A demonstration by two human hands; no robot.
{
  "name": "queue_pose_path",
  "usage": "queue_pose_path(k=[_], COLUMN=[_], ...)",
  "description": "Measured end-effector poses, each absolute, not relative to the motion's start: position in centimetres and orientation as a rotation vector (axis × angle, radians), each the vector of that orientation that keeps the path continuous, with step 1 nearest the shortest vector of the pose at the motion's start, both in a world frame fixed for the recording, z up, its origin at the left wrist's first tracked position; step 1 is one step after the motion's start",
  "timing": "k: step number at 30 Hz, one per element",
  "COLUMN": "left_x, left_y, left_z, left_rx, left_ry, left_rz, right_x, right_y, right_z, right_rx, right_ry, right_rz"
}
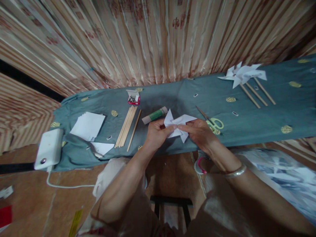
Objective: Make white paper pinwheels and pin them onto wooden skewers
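A white paper pinwheel [182, 119] is held between my two hands near the front edge of the cloth-covered table. My left hand [158, 133] pinches its left side, the thumb close to the centre. From the right, my right hand [198, 131] grips the other side, its thumb also at the middle. Just behind my left hand lies a green and beige tube [155, 115]. Scissors with light green handles [215, 124] rest beyond my right hand. Several wooden sticks [126, 126] and a single stick [134, 130] lie left of my hands.
An open red box of small metal pins [133, 98] stands behind the sticks. White paper sheets [88, 125] and a white device with a cable [49, 148] are at the left. Finished pinwheels on sticks [243, 75] lie at the back right of the table [256, 128].
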State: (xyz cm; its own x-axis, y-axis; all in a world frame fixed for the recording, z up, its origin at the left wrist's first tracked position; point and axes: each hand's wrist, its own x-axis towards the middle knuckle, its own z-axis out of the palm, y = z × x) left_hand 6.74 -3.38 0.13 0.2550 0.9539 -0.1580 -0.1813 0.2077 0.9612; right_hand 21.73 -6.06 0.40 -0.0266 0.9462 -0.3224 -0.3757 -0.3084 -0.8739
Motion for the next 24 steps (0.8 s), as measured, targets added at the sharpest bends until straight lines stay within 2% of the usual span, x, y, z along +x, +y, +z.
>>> queue_pose_path(k=[24], left_x=[6.88], left_y=[-3.12], left_z=[0.22], left_rx=[1.013], left_ry=[0.981], left_rz=[1.002], right_x=[21.71], right_y=[-5.88], right_z=[0.53], right_rx=[-1.158], right_ry=[-0.706], right_rz=[1.453])
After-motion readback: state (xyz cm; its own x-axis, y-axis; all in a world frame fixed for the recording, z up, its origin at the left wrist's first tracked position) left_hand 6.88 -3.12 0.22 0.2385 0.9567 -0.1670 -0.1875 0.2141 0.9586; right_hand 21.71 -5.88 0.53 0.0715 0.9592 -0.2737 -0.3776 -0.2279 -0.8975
